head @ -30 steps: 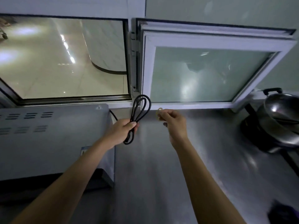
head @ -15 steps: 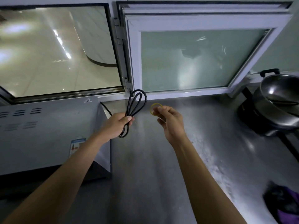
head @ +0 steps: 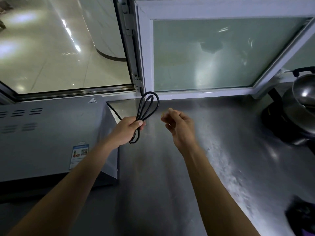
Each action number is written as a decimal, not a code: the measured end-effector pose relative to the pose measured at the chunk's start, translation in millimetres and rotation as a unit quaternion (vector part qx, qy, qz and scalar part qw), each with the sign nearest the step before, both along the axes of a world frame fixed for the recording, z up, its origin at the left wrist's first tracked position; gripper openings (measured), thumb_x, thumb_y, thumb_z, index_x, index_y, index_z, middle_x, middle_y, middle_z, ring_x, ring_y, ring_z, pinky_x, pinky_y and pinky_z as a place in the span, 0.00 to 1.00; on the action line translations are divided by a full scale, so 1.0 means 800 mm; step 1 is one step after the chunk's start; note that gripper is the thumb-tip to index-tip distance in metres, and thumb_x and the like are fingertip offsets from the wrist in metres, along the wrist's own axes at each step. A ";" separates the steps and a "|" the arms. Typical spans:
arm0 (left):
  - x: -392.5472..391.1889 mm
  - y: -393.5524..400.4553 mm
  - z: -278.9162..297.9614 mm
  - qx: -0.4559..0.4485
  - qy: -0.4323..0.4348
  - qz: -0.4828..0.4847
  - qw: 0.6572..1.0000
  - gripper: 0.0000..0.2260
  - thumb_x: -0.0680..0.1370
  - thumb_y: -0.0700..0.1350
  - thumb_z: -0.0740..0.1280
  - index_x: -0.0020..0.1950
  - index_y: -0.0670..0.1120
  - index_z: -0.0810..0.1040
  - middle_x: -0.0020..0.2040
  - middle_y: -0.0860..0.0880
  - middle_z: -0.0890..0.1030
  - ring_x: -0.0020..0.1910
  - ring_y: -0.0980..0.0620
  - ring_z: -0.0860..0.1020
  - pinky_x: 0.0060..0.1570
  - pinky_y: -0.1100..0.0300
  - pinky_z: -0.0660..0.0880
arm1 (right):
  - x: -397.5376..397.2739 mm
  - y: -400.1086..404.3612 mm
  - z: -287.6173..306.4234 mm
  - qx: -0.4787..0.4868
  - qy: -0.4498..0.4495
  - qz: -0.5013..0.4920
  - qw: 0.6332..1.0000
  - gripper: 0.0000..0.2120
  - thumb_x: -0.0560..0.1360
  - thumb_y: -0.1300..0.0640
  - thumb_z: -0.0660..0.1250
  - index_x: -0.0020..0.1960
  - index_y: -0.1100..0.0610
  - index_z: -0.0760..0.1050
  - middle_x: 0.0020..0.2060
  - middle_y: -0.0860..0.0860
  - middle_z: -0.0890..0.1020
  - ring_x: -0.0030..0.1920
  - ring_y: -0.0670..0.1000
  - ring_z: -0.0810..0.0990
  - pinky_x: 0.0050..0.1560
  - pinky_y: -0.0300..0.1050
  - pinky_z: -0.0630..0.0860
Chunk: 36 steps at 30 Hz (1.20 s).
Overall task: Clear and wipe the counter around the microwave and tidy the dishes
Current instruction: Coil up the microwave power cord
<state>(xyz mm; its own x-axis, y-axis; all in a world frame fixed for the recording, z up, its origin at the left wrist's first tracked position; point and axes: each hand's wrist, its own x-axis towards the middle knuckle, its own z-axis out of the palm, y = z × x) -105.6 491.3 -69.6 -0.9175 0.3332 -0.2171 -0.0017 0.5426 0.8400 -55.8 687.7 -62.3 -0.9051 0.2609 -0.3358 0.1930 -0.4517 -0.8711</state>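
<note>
While I am holding the looped black cord (head: 148, 109) closed in my left hand (head: 127, 129) just right of the microwave (head: 51, 133), my right hand (head: 180, 128) is pinching something too blurred to name; tugging could drag the microwave, or the loops could spring loose onto the surface (head: 170, 184).

Look up and you see a big open window (head: 64, 48) on the left. Through it you look down on a shiny pale floor (head: 42, 53) with bright spots of light on it. Right beside it, past a grey hinge post (head: 131, 48), you see a white window frame (head: 146, 53) swung open. Its glass (head: 204, 55) is milky green, and you cannot see through it clearly. Far to your right a shiny metal pot (head: 305, 92) with a black handle (head: 303, 71) sits tilted on a black stove ring (head: 279, 123). Down in the right corner you see a dark, blurry thing (head: 301, 217) with a bit of purple.
</note>
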 end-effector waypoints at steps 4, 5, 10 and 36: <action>-0.002 0.002 0.000 0.009 -0.004 -0.006 1.000 0.14 0.84 0.43 0.59 0.42 0.49 0.80 0.41 0.49 0.82 0.40 0.49 0.74 0.40 0.59 0.68 | -0.001 0.000 -0.006 -0.008 0.015 0.007 1.000 0.11 0.81 0.52 0.65 0.44 0.57 0.79 0.44 0.56 0.85 0.50 0.55 0.84 0.52 0.48 0.73; -0.001 0.001 0.000 0.004 -0.004 -0.006 1.000 0.14 0.84 0.43 0.59 0.42 0.49 0.80 0.43 0.47 0.83 0.40 0.50 0.74 0.40 0.61 0.68 | -0.001 0.000 -0.006 -0.009 0.020 0.009 1.000 0.12 0.82 0.53 0.64 0.44 0.57 0.80 0.46 0.57 0.85 0.52 0.56 0.84 0.53 0.49 0.74; 0.001 0.001 0.001 -0.021 -0.002 -0.019 1.000 0.14 0.84 0.43 0.58 0.45 0.43 0.80 0.41 0.50 0.82 0.38 0.63 0.76 0.41 0.66 0.70 | -0.004 0.002 0.000 0.009 0.029 0.010 0.999 0.11 0.83 0.55 0.61 0.48 0.57 0.80 0.54 0.56 0.85 0.56 0.56 0.84 0.56 0.52 0.75; -0.005 -0.005 -0.013 -0.092 0.023 -0.065 0.993 0.14 0.84 0.45 0.58 0.44 0.43 0.79 0.44 0.41 0.82 0.35 0.47 0.76 0.36 0.61 0.69 | -0.014 0.014 0.041 0.453 0.050 0.177 0.872 0.37 0.66 0.34 0.74 0.71 0.40 0.65 0.68 0.46 0.77 0.56 0.50 0.83 0.51 0.60 0.82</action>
<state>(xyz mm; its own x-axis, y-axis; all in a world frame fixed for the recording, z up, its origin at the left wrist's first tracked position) -109.3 487.2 -80.1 -0.8796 0.4076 -0.2451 0.1136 0.6805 0.7239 -66.7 698.6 -29.5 -0.9957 0.0767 -0.0511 0.0829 0.5034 -0.8600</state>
